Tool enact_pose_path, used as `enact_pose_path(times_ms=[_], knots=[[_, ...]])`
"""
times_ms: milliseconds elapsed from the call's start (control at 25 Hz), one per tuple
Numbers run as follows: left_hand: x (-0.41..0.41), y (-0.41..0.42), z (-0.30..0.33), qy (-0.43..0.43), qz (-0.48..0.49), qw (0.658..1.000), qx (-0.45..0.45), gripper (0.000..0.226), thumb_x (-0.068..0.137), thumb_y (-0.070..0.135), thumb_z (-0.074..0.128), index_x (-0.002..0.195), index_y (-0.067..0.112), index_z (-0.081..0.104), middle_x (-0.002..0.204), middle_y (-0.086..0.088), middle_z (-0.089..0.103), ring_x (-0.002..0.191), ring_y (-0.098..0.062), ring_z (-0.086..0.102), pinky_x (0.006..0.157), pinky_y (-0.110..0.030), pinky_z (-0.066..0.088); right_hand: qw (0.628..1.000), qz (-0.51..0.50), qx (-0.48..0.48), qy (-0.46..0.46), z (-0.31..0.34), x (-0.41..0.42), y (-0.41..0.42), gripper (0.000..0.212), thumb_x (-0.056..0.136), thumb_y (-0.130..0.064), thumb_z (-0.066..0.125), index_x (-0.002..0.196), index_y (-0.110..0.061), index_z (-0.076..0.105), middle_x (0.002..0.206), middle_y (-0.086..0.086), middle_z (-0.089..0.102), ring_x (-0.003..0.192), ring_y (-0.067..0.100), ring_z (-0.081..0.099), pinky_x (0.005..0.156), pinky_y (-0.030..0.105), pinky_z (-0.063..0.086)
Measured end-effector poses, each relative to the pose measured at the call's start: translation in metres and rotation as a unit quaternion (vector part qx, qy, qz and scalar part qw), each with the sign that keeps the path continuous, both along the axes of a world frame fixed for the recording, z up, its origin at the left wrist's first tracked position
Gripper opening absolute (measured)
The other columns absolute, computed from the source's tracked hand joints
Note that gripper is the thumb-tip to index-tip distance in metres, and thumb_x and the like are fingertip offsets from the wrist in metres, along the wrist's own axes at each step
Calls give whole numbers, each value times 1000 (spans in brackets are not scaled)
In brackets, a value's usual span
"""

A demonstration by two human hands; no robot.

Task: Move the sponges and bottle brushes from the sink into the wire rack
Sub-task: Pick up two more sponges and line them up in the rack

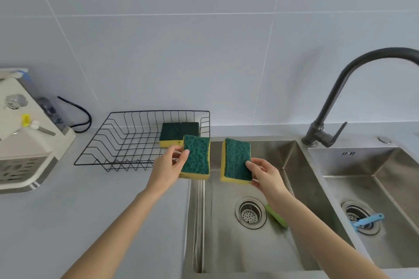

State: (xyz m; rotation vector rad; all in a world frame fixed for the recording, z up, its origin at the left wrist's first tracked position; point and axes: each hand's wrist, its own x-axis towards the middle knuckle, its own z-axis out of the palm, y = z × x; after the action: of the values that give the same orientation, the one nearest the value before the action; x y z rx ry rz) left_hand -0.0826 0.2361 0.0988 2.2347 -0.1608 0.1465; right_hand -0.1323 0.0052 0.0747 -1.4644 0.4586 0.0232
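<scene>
My left hand grips a green-and-yellow sponge at the near right corner of the black wire rack. My right hand holds a second sponge upright above the left sink basin. Two more sponges lie side by side in the rack's back right corner. A green brush lies in the left basin beside the drain, partly hidden by my right forearm. A blue brush rests on the drain of the right basin.
A dark curved faucet stands behind the divider between the basins. A white appliance with a black cable sits at the far left of the grey counter. The tiled wall runs close behind the rack.
</scene>
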Motion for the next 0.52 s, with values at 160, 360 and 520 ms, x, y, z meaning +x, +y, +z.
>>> enact_pose_path(times_ms=[160, 360, 520], knots=[[19, 33, 6, -13, 31, 999, 1, 31, 91, 30, 48, 108, 6, 55, 103, -11, 66, 85, -20, 61, 65, -31, 54, 1000, 28, -15, 0, 7, 22, 26, 8, 91, -18, 57, 97, -15, 58, 92, 10, 62, 85, 19, 61, 72, 27, 53], [52, 70, 13, -17, 63, 998, -2, 32, 92, 28, 47, 112, 5, 55, 109, -13, 65, 83, -16, 57, 61, -22, 50, 998, 52, -41, 1, 17, 63, 56, 12, 91, -19, 56, 100, -13, 60, 88, 8, 62, 82, 20, 62, 82, 37, 56], [80, 105, 13, -18, 92, 996, 11, 34, 92, 28, 45, 116, 4, 53, 113, -13, 64, 88, -15, 55, 60, -16, 44, 995, 81, -53, 11, 23, 102, 86, 16, 91, -19, 56, 105, -11, 56, 85, 6, 60, 74, 12, 61, 61, 16, 55]])
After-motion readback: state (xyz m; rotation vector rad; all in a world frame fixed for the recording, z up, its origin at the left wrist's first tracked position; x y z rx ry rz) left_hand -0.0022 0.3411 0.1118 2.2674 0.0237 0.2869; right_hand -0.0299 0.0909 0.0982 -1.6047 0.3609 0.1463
